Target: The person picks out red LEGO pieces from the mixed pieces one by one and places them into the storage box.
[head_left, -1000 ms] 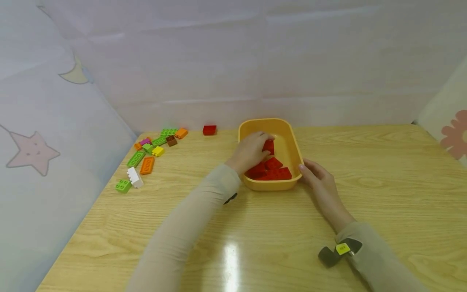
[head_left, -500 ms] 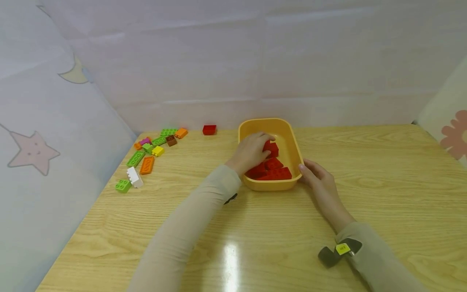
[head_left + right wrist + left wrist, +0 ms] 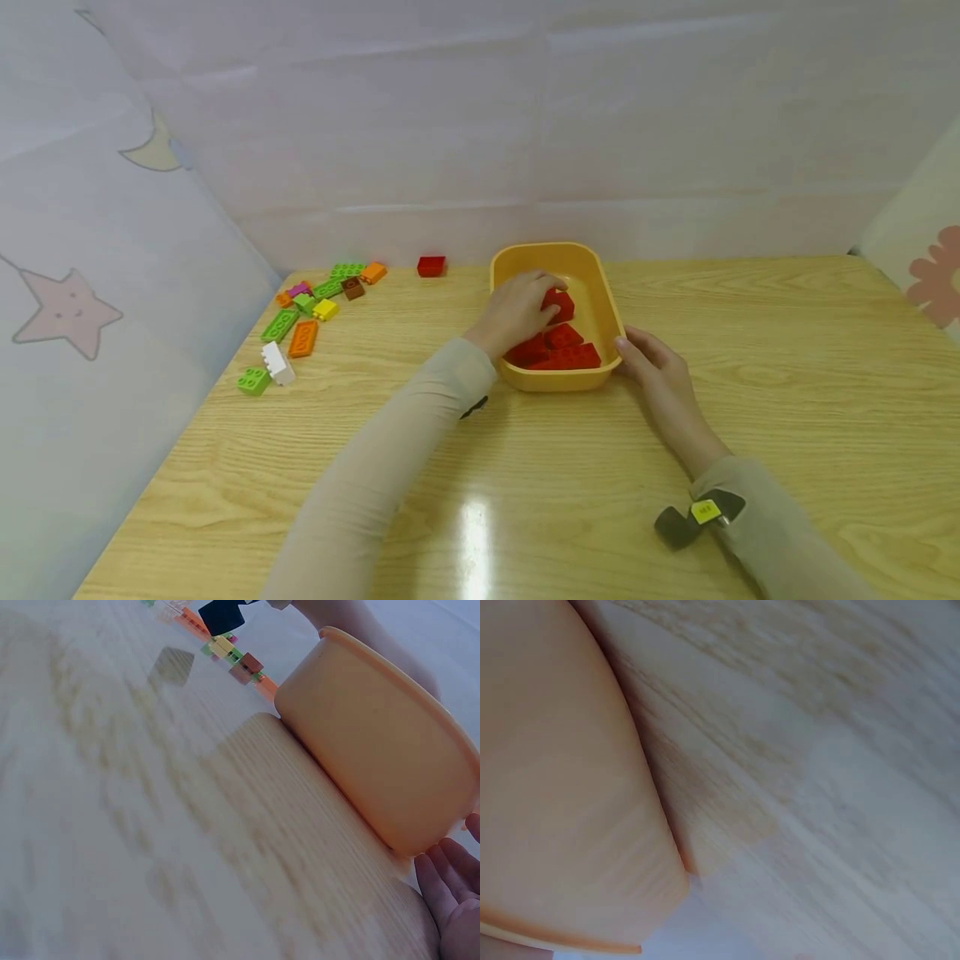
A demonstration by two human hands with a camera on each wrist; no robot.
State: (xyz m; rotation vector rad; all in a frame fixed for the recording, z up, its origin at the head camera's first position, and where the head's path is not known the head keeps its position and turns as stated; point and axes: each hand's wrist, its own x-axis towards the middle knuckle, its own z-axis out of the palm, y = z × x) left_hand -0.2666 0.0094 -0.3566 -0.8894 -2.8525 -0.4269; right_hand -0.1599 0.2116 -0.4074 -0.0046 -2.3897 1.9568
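Observation:
A yellow plastic bin [image 3: 557, 381] stands on the table, with several red toy bricks [image 3: 564, 358] in its near part. My left hand [image 3: 517, 312] reaches over the bin's left side. Its thumb and fingers pinch a red toy brick [image 3: 561, 305] inside, though the hand covers part of it. At the near right corner, my right hand [image 3: 660, 375] touches the bin with its thumb by the rim. The right wrist view shows extended fingers [image 3: 442, 877] against the outer wall. Only the bin's outer wall [image 3: 570, 787] fills the left wrist view; the left fingers are hidden there.
Left on the table [image 3: 525, 492] lie scattered bricks, among them a white brick [image 3: 277, 364], an orange brick [image 3: 303, 339], a yellow brick [image 3: 326, 310] and several green ones. One red brick [image 3: 431, 267] lies alone near the back wall [image 3: 675, 133].
Inside the bin, the red brick at my left fingertips has turned and shifted slightly right and toward me. My right hand and the bin have stayed in place.

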